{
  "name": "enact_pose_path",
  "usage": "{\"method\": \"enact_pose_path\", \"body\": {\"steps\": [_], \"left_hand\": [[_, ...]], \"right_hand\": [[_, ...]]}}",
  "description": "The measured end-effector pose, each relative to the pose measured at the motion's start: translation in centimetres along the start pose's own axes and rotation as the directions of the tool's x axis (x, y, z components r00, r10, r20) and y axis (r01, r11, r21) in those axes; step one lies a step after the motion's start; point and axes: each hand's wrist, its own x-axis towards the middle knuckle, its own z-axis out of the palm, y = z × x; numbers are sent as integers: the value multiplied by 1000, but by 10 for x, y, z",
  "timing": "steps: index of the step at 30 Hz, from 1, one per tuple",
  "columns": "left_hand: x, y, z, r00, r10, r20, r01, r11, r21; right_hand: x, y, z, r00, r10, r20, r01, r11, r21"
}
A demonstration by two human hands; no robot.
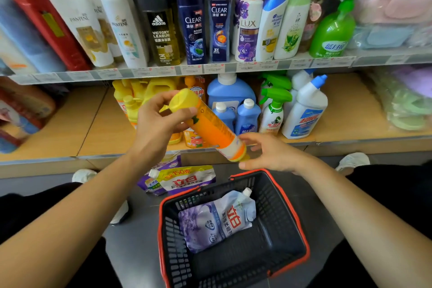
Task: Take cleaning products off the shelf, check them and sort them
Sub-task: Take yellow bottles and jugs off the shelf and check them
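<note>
My left hand (157, 121) grips an orange bottle (214, 127) with a yellow cap near its top, tilted so the base points down to the right. My right hand (268, 152) is open, fingers spread, just beside the bottle's base; contact is unclear. Below them a black basket with a red rim (301, 229) stands on the floor and holds a purple refill pouch (215, 220). Two more refill pouches (184, 179) lie on the floor beyond the basket.
The lower wooden shelf (93, 128) carries yellow bottles (138, 96), blue bottles (233, 100), a green-trigger spray (273, 110) and a white toilet cleaner (306, 110). The upper shelf (210, 68) holds shampoo and body wash bottles. My white shoes (353, 160) rest by the shelf base.
</note>
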Motion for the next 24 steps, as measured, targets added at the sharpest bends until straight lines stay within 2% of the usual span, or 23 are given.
{"method": "enact_pose_path", "body": {"steps": [1,4,7,11,13,15,17,18,21,24], "left_hand": [[1,0,-2,1000,-18,-20,17,999,-43],[5,-4,-12,996,-73,-46,65,983,-169],[9,-12,-28,989,-147,-36,131,952,-277],[11,-33,-58,946,-313,-83,264,894,-361],[7,-46,-72,916,-394,-78,343,869,-357],[2,-62,-86,880,-473,-33,455,862,-226],[-2,-80,-97,857,-515,-25,516,856,38],[-3,-89,-102,863,-504,-35,503,850,159],[-4,-109,-117,915,-403,-36,381,828,411],[-3,-119,-133,954,-296,51,187,718,671]], "right_hand": [[2,4,2,1000,-1,5,1,1000,10],[9,8,9,998,-54,-40,62,967,249],[16,4,9,988,-81,-135,127,915,383],[29,-5,6,960,-81,-266,203,858,472],[38,-12,7,941,-75,-329,229,858,460],[47,-20,6,909,-112,-402,275,886,373],[57,-31,5,875,-154,-458,287,929,235],[61,-38,5,860,-187,-475,283,949,139],[74,-56,9,832,-325,-450,299,945,-129],[90,-64,21,861,-354,-364,252,920,-298]]}}
